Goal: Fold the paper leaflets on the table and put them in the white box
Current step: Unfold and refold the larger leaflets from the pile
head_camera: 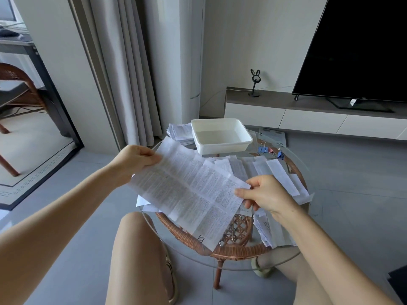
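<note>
Left hand and right hand pinch opposite leaflet edges.

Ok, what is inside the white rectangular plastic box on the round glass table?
Nothing visible: the white rectangular plastic box shows only its bare white floor, with no paper in it. Its near wall hides a thin strip of floor just behind that rim.

Soft daylight, wide-angle edge distortion.
</note>
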Demonstrator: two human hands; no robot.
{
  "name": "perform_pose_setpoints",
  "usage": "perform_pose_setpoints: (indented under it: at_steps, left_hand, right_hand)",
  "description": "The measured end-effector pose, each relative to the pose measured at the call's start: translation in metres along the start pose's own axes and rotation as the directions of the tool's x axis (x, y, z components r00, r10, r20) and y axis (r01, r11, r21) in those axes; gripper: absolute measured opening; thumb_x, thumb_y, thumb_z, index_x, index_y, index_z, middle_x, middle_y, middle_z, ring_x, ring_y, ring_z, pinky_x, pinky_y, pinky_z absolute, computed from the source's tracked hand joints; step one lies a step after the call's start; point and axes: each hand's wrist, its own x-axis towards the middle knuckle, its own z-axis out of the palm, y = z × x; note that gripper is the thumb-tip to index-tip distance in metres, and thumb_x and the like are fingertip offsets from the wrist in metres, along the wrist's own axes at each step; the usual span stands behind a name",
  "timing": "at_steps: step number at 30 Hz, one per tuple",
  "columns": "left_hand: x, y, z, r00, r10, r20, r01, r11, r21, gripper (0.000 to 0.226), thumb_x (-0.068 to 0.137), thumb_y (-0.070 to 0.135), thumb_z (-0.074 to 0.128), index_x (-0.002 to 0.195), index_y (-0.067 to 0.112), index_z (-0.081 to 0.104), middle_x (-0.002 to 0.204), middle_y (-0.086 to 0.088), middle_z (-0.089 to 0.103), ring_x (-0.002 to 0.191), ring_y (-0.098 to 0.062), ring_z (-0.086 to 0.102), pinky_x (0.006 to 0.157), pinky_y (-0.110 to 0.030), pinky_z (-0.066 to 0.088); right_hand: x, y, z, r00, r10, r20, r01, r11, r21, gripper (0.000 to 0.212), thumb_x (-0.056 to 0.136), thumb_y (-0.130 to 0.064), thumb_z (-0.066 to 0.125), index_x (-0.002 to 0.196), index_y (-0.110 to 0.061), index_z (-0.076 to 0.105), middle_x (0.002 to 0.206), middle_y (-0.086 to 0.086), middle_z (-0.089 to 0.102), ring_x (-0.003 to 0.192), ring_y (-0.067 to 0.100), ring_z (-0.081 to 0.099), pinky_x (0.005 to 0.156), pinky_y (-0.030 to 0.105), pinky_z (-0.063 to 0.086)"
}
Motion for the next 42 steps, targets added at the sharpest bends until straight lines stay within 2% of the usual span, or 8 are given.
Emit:
perform_pose_setpoints:
  at_steps: [5, 9, 14, 20, 24, 30, 34, 42]
  left_hand:
    - [0.016, -0.015, 0.018, 0.999, 0.019, 0.043, -0.023, 0.996, 0.084, 0.01, 0.081, 0.009, 0.075, 0.072, 0.011, 0.07, 0.086, -0.003, 0.065, 0.067, -0.006, 0.057, 0.074, -0.019, 0.05]
    - [0.03, -0.022, 0.032, 0.981, 0.104, 0.162, -0.133, 0.974, 0.183, 0.018, 0.083, 0.009, 0.072, 0.065, 0.012, 0.072, 0.139, 0.006, 0.052, 0.05, 0.01, 0.05, 0.062, -0.013, 0.042]
    - [0.049, -0.023, 0.037, 0.924, 0.131, 0.358, -0.22, 0.95, 0.22, 0.036, 0.083, 0.011, 0.072, 0.049, 0.021, 0.066, 0.153, 0.015, 0.028, 0.128, 0.002, 0.045, 0.085, -0.026, 0.044]
    - [0.077, -0.025, 0.051, 0.901, 0.148, 0.409, -0.297, 0.896, 0.33, 0.019, 0.086, 0.016, 0.068, 0.068, 0.009, 0.068, 0.115, 0.0, 0.067, 0.142, 0.002, 0.006, 0.111, -0.023, 0.022]
    - [0.085, -0.022, 0.074, 0.906, 0.177, 0.384, -0.379, 0.741, 0.554, 0.02, 0.089, 0.036, 0.062, 0.073, 0.028, 0.07, 0.087, 0.009, 0.072, 0.112, 0.004, 0.044, 0.119, -0.036, 0.005]
    - [0.059, 0.003, 0.111, 0.879, 0.29, 0.377, -0.472, 0.631, 0.615, 0.028, 0.089, 0.043, 0.062, 0.106, 0.022, 0.069, 0.103, 0.002, 0.066, 0.101, -0.019, 0.057, 0.078, -0.029, 0.04]
    - [0.031, -0.005, 0.118, 0.838, 0.412, 0.359, -0.51, 0.352, 0.785, 0.06, 0.089, 0.05, 0.056, 0.142, 0.028, 0.038, 0.131, -0.008, 0.046, 0.121, -0.026, 0.039, 0.099, -0.035, 0.027]
    - [-0.029, -0.072, 0.085, 0.621, 0.576, 0.532, -0.773, 0.334, 0.539, 0.028, 0.094, 0.034, 0.049, 0.111, 0.023, 0.069, 0.111, -0.004, 0.064, 0.103, -0.028, 0.058, 0.088, -0.042, 0.046]
  right_hand:
    - [-0.001, 0.011, 0.036, 0.965, -0.181, -0.191, 0.011, 0.753, -0.658, 0.035, 0.087, -0.021, 0.067, 0.119, -0.013, 0.058, 0.104, 0.002, 0.067, 0.091, 0.019, 0.063, 0.076, 0.029, 0.048]
    - [0.002, 0.022, 0.073, 0.775, -0.62, -0.126, 0.226, 0.457, -0.86, 0.073, 0.063, -0.022, 0.086, 0.13, -0.02, 0.055, 0.119, 0.011, 0.062, 0.108, 0.031, 0.058, 0.09, 0.042, 0.048]
    - [0.006, 0.041, 0.094, 0.652, -0.689, 0.316, 0.635, 0.269, -0.724, 0.044, 0.061, -0.04, 0.083, 0.102, -0.029, 0.072, 0.118, 0.005, 0.065, 0.112, 0.026, 0.059, 0.097, 0.046, 0.047]
    - [-0.011, 0.087, 0.076, 0.639, -0.636, 0.433, 0.727, 0.314, -0.611, 0.041, 0.089, -0.046, 0.044, 0.112, -0.023, 0.068, 0.126, 0.001, 0.062, 0.118, 0.019, 0.058, 0.091, 0.035, 0.053]
    - [-0.025, 0.093, 0.067, 0.614, -0.626, 0.482, 0.738, 0.238, -0.632, 0.055, 0.09, -0.059, 0.038, 0.119, -0.02, 0.064, 0.131, 0.0, 0.059, 0.124, 0.019, 0.052, 0.098, 0.034, 0.047]
    - [-0.037, 0.087, 0.071, 0.543, -0.687, 0.483, 0.771, 0.179, -0.612, 0.061, 0.075, -0.066, 0.055, 0.109, -0.017, 0.067, 0.119, -0.001, 0.064, 0.107, 0.017, 0.061, 0.085, 0.032, 0.053]
    - [-0.044, 0.092, 0.079, 0.543, -0.71, 0.448, 0.74, 0.154, -0.654, 0.056, 0.064, -0.048, 0.078, 0.107, -0.013, 0.066, 0.114, 0.0, 0.064, 0.096, 0.017, 0.063, 0.078, 0.031, 0.054]
    - [-0.063, 0.098, 0.092, 0.494, -0.828, 0.266, 0.716, 0.214, -0.664, 0.013, 0.082, -0.01, 0.06, 0.087, -0.008, 0.072, 0.094, 0.004, 0.07, 0.072, 0.02, 0.061, 0.059, 0.031, 0.051]
